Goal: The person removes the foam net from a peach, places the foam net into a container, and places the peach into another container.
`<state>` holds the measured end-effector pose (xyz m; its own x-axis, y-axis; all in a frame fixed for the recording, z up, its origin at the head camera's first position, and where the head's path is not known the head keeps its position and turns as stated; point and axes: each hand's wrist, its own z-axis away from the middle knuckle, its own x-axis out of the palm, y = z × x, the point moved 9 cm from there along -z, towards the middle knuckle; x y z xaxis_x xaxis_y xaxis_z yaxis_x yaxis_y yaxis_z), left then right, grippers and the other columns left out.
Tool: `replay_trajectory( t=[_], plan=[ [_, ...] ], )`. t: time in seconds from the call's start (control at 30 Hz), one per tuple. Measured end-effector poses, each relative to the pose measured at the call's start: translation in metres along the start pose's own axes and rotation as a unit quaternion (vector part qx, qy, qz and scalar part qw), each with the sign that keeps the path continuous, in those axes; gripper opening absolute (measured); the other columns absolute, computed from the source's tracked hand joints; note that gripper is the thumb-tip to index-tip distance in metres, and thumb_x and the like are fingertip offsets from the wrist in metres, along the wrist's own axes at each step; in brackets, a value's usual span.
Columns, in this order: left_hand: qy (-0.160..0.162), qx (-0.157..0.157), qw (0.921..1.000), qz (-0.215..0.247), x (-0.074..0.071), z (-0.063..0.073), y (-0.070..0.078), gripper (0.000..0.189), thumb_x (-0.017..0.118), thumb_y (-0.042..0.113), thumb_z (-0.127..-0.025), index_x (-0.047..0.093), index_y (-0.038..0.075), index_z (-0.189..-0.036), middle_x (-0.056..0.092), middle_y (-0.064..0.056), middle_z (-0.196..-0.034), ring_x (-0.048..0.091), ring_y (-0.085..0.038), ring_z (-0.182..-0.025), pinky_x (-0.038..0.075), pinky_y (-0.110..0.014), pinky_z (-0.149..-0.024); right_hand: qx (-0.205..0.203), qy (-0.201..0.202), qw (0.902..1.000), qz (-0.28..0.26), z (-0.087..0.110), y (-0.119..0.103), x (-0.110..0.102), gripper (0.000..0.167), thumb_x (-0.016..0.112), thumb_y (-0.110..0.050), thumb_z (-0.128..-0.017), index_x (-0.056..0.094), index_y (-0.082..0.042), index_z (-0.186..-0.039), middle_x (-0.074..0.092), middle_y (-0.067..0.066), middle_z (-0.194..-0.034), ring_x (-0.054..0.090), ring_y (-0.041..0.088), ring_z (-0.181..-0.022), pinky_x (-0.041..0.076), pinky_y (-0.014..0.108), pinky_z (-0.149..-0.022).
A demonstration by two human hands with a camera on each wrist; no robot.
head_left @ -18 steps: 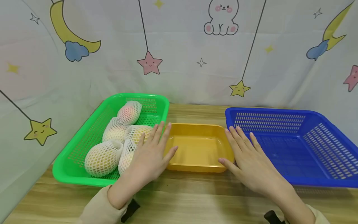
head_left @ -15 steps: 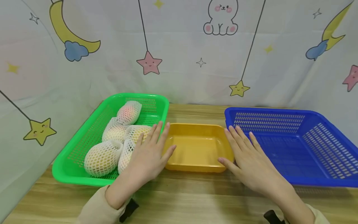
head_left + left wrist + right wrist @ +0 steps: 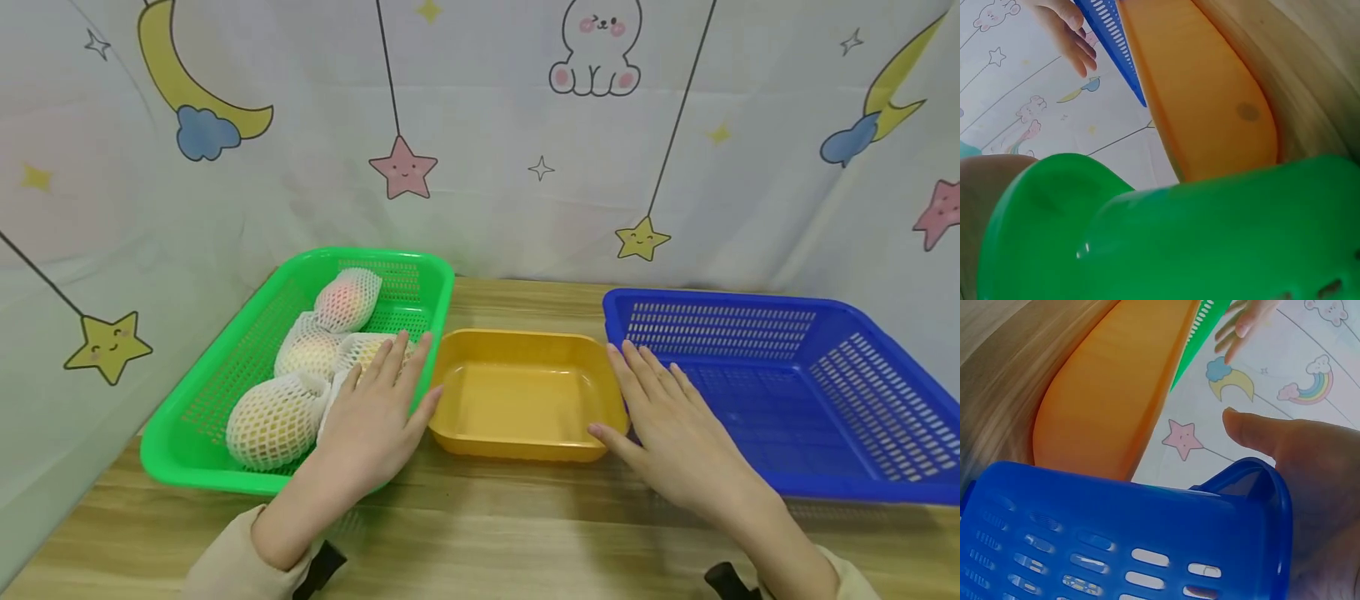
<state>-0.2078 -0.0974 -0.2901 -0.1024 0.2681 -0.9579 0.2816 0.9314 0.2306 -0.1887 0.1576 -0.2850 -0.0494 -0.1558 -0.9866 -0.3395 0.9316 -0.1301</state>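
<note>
My left hand (image 3: 378,417) has its fingers straight over the right side of the green basket (image 3: 198,477), overlapping some of the fruit in it. Inside lie several round fruits (image 3: 273,422) in white foam nets, yellowish with one pinkish. My right hand (image 3: 675,433), fingers also straight, is over the near left corner of the blue basket (image 3: 750,483). Between the hands stands a yellow tray (image 3: 525,400) with nothing in it. In the right wrist view, the right thumb (image 3: 1250,431) sticks out beside the blue basket's rim. Neither hand grips anything.
All three containers stand on a wood-grain table (image 3: 510,533). Behind them hangs a white cloth (image 3: 495,225) printed with stars, moons and a bear. A black strap end (image 3: 322,568) shows at the left wrist, another strap end (image 3: 727,579) at the right.
My left hand has moved left, away from the yellow tray and further over the green basket. The right hand has barely moved. The baskets and fruit stay in place.
</note>
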Motion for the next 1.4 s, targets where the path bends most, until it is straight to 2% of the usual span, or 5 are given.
replay_trajectory(
  t=[0.37, 0.63, 0.93, 1.2, 1.4],
  plan=[
    [0.0, -0.02, 0.9998, 0.005, -0.002, 0.01, -0.019, 0.057, 0.038, 0.039, -0.102, 0.027, 0.015, -0.152, 0.026, -0.02, -0.157, 0.024, -0.043, -0.144, 0.022, -0.064, -0.112, 0.027, -0.001, 0.9996, 0.004, -0.003, 0.008, 0.005, 0.086, 0.046, -0.056, -0.095, 0.006, -0.01, -0.155, 0.02, 0.031, -0.154, 0.034, 0.053, -0.134, 0.039, 0.064, -0.099],
    [0.028, -0.03, 0.9991, -0.009, -0.007, 0.015, -0.034, 0.056, 0.05, 0.033, -0.097, 0.039, 0.008, -0.146, 0.04, -0.028, -0.146, 0.039, -0.048, -0.133, 0.034, -0.065, -0.103, 0.053, -0.028, 0.9982, -0.007, -0.004, 0.012, 0.011, 0.089, 0.036, -0.065, -0.094, 0.004, -0.009, -0.155, 0.022, 0.03, -0.154, 0.038, 0.055, -0.13, 0.041, 0.065, -0.095],
    [0.057, -0.028, 0.998, -0.009, -0.013, 0.017, -0.042, 0.062, 0.063, 0.032, -0.089, 0.044, 0.001, -0.14, 0.046, -0.032, -0.137, 0.045, -0.049, -0.124, 0.041, -0.065, -0.096, 0.069, -0.033, 0.9967, -0.026, -0.004, 0.016, 0.011, 0.086, 0.043, -0.055, -0.096, 0.004, -0.005, -0.154, 0.028, 0.028, -0.153, 0.041, 0.05, -0.13, 0.045, 0.063, -0.091],
    [0.08, -0.061, 0.9944, -0.032, -0.02, 0.02, -0.057, 0.074, 0.073, 0.041, -0.079, 0.048, -0.009, -0.127, 0.054, -0.025, -0.092, 0.052, -0.037, -0.08, 0.047, -0.045, -0.058, 0.062, -0.028, 0.9975, -0.018, -0.006, 0.014, 0.013, 0.083, 0.05, -0.043, -0.097, 0.005, -0.002, -0.154, 0.037, 0.033, -0.145, 0.047, 0.052, -0.124, 0.046, 0.063, -0.089],
    [0.071, -0.07, 0.9941, -0.043, -0.017, 0.019, -0.062, 0.061, 0.073, 0.048, -0.077, 0.049, -0.006, -0.09, 0.051, -0.018, -0.075, 0.05, -0.033, -0.069, 0.043, -0.041, -0.052, 0.069, -0.033, 0.9969, -0.017, -0.006, 0.015, 0.014, 0.084, 0.05, -0.043, -0.097, 0.005, 0.001, -0.153, 0.036, 0.032, -0.146, 0.048, 0.049, -0.124, 0.049, 0.059, -0.086]
  ],
)
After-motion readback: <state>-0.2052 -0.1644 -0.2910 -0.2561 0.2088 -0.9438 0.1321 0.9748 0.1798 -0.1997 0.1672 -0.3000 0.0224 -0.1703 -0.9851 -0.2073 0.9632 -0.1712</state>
